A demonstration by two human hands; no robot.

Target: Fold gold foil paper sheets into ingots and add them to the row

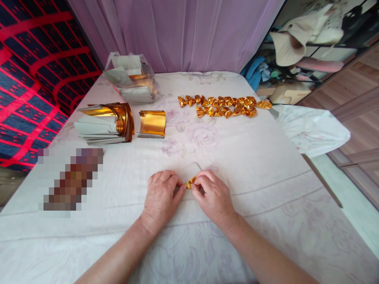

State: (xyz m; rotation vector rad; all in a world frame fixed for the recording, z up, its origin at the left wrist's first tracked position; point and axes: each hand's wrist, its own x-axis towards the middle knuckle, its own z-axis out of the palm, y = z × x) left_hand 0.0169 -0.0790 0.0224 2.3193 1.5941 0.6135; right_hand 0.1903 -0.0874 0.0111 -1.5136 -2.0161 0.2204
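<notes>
Pinching, left hand (161, 195): fingers curled, thumb and fingertips closed on the left end of a small gold foil piece (190, 183); palm down, resting on the worktop (266, 221).
Pinching, right hand (213, 196): fingers curled, thumb and fingertips closed on the right end of the same gold foil piece; palm down, resting on the cloth.
Gold foil piece: between the two hands, at the near middle of the worktop; mostly covered by fingers, only a short gold edge visible; a pale white part (191, 170) showing just beyond the fingertips.
Worktop: covered by a pale cloth with a faint floral print; creases running across the near part.
Blurred patch (71, 182): left of the hands, well apart; contents not readable.
Large foil-sheet stack (103, 124): farther left; pale backs up, gold faces curling upward at the right end.
Small foil-sheet stack (152, 124): just beside the large stack, on its right; gold face curled upward.
Folded gold pieces (225, 105): far right of centre; laid in two rows, touching one another.
Plastic bag (133, 79): far left corner; clear, holding more pale and gold sheets.
White cloth (310, 128): hanging off the right edge of the worktop.
Purple curtain (183, 35): behind the far edge.
Red-and-dark patterned fabric (35, 79): along the left side.
Hat (291, 41): pale, upper right, among stored items.
</notes>
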